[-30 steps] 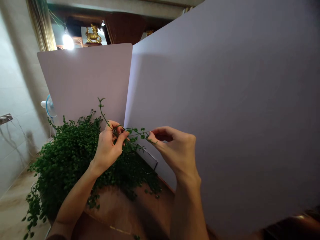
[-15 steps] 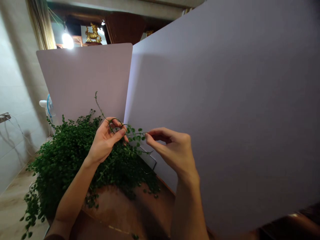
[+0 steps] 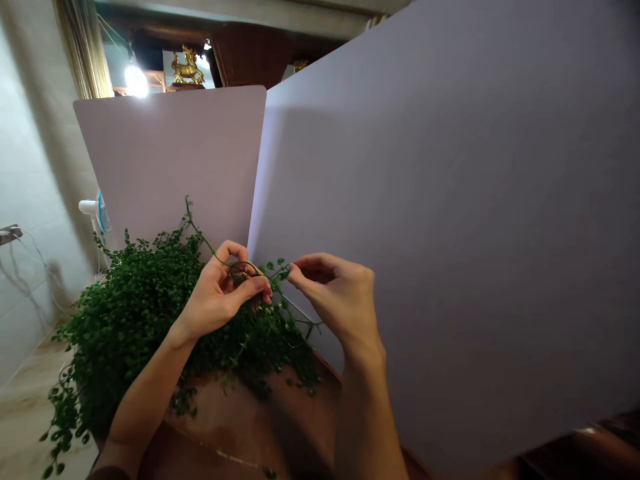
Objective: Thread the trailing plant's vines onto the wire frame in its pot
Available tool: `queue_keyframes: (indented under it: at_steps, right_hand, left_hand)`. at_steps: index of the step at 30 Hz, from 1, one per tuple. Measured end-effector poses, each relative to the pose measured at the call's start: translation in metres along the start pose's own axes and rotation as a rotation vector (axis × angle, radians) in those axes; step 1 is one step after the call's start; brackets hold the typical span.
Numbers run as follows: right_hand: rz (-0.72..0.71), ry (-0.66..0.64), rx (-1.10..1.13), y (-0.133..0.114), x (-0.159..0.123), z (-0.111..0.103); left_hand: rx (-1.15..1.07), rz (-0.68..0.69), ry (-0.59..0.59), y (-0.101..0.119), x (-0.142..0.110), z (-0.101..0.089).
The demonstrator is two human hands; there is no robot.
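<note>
Head view, with the clock dial centred on what you are handling: a leafy green vine stem (image 3: 202,237) runs between your two hands above the table, its thin upper end sticking out toward 11 o'clock. Your left hand (image 3: 217,293), at about 7, has its fingers curled loosely with the thumb near them, holding the stem as it loops over the fingers. Your right hand (image 3: 345,293), between 3 and 4, pinches thumb and forefinger together at the small leaves on the other side; you cannot tell whether that is the same strand.

At 8 o'clock, just behind your left forearm, spreads a bushy trailing plant (image 3: 135,313), some strands hanging toward the floor. Toward 6 lies the reddish-brown tabletop (image 3: 245,410), with a small leafy bit (image 3: 270,473) near the bottom edge.

A smaller upright panel (image 3: 175,153) stands at 11, meeting a large grey panel (image 3: 450,220) that fills 1 to 4. Over the smaller panel's top edge you see a lit bulb (image 3: 136,81) and a golden animal figurine (image 3: 187,67). Partly hidden at half past 9 is a white-and-blue fan (image 3: 103,212).
</note>
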State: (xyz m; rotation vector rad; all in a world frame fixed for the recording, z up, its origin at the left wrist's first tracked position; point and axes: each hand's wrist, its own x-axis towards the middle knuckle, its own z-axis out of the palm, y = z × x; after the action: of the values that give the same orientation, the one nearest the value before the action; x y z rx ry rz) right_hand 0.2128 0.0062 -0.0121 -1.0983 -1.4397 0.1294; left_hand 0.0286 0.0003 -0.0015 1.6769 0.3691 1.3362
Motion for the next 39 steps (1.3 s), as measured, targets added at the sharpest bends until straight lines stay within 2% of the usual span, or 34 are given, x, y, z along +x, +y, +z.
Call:
queue_keyframes:
  at_steps: [5,9,10,12,14,17,20,23,26,30,34,39]
  right_hand:
    - [0.045,0.002,0.000,0.003,0.002,0.010]
    - [0.096,0.066,-0.162,0.029,0.010,0.009]
    - [0.135,0.044,-0.202,0.038,0.012,0.006]
    - [0.192,-0.110,-0.188,0.052,0.014,-0.003]
    - [0.204,-0.211,-0.111,0.059,0.014,-0.009]
    - [0.200,-0.327,-0.015,0.054,0.010,-0.008]
    - [0.128,-0.409,-0.066,0.044,0.009,0.002]
    - [0.019,-0.368,-0.015,0.038,0.009,0.009]
    - [-0.034,-0.323,0.227,0.031,0.007,0.007]
    - [-0.112,-0.363,0.496,0.017,0.002,0.002]
    - [-0.180,-0.359,0.495,0.007,-0.001,0.002]
    - [-0.296,-0.210,0.403,0.004,-0.002,0.004]
  left_hand:
    - [0.022,0.007,0.045,-0.005,0.002,0.002]
    - [-0.025,0.024,0.068,0.003,-0.004,-0.006]
    - [-0.032,0.050,0.084,0.007,-0.005,-0.011]
    - [-0.006,0.073,0.113,0.012,-0.005,-0.024]
    - [0.008,0.040,0.125,0.014,-0.001,-0.035]
    - [-0.060,0.013,0.136,0.008,0.006,-0.041]
    - [-0.118,-0.021,0.079,0.002,0.009,-0.037]
    - [-0.138,-0.053,0.053,0.002,0.007,-0.031]
    - [-0.166,-0.063,0.080,0.005,0.007,-0.029]
    - [-0.203,-0.074,0.090,0.004,0.009,-0.032]
    - [-0.222,-0.086,0.097,-0.002,0.011,-0.033]
    - [-0.318,-0.110,0.078,-0.002,0.013,-0.031]
